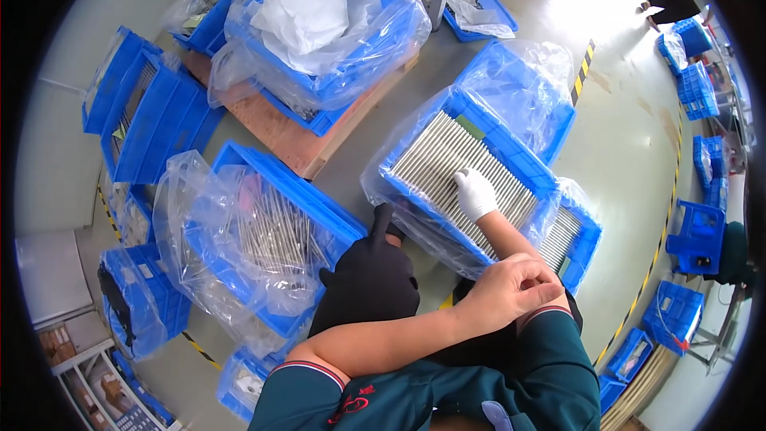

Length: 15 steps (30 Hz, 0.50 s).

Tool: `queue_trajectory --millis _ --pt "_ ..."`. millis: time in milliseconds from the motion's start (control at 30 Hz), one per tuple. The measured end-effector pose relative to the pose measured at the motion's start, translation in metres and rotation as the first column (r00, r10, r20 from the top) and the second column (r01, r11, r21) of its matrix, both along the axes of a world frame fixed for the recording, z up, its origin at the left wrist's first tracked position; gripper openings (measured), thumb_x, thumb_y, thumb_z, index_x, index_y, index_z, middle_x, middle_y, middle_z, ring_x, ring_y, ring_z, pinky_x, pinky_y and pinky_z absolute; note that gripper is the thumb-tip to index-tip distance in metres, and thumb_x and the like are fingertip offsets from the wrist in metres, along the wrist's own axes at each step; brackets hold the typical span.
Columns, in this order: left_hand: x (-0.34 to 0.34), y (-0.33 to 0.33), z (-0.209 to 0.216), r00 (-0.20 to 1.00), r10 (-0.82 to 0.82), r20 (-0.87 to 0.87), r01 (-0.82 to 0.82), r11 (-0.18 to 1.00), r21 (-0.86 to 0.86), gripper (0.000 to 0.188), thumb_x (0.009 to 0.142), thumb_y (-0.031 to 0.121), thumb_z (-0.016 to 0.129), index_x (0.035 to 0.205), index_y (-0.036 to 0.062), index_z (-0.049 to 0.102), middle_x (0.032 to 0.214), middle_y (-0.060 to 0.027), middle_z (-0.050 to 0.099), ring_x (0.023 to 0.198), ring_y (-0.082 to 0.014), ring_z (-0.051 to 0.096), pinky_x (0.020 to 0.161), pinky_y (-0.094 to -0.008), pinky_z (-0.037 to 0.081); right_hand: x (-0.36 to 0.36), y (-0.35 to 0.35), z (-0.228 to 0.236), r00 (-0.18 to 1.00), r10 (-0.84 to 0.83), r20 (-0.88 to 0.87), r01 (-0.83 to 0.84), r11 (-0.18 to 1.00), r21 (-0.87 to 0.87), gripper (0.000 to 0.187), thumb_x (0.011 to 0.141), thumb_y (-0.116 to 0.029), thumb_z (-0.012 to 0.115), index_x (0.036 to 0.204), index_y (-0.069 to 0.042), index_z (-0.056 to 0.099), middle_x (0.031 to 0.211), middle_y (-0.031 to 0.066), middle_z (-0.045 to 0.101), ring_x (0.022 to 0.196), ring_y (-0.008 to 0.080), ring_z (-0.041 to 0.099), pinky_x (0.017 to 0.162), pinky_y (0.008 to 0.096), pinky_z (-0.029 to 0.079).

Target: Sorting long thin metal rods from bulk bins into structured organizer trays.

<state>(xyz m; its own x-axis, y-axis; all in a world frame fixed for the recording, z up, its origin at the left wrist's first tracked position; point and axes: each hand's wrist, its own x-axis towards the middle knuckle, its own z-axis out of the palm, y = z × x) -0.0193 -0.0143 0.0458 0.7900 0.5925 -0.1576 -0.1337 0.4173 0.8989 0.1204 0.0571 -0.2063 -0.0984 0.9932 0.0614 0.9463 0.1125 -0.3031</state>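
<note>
My right hand (476,194), in a white glove, rests on a row of thin silvery metal rods (431,156). Its fingers are bent down and closed at the rods; whether one is pinched under them is hidden. The rods lie side by side in a blue plastic crate (523,166) lined with clear plastic film (415,227). Bare and ungloved, my left hand (515,291) crosses over against my right forearm. Its fingers and thumb are curled together, and no object shows in them. A green piece (471,127) sits at the crate's far edge.
At the left, another film-lined blue crate (319,201) holds loosely heaped rods (275,231). Beyond it, a large crate (383,32) stands on a wooden pallet (271,140). Stacked crates (163,116) stand far left. More rods (561,237) lie in a crate below mine. A person (678,6) is far right.
</note>
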Motion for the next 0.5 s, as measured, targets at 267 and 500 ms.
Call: queue_trajectory --millis 267,500 --pt "0.002 -0.003 -0.004 0.998 0.045 -0.034 -0.045 0.999 0.009 0.028 0.086 0.03 0.063 0.087 0.0013 0.062 0.082 -0.0035 0.054 0.071 -0.0109 0.051 0.065 -0.0236 0.043 0.059 0.069 -0.005 0.883 -0.447 -0.143 0.423 0.89 -0.167 0.044 0.073 -0.016 0.053 0.116 -0.005 0.055 0.108 0.0196 0.061 0.102 0.0326 0.057 0.09 0.0366 0.044" --pt "-0.002 -0.001 -0.008 0.996 0.047 -0.075 -0.047 0.999 0.013 0.017 0.087 0.019 0.064 0.091 0.0018 0.062 0.086 -0.0008 0.053 0.073 -0.0052 0.051 0.065 -0.0192 0.043 0.054 0.087 -0.016 0.829 -0.53 -0.18 0.39 0.777 -0.494 0.059 0.072 -0.028 0.051 0.127 -0.007 0.05 0.115 0.0188 0.059 0.109 0.0308 0.056 0.092 0.0337 0.043"
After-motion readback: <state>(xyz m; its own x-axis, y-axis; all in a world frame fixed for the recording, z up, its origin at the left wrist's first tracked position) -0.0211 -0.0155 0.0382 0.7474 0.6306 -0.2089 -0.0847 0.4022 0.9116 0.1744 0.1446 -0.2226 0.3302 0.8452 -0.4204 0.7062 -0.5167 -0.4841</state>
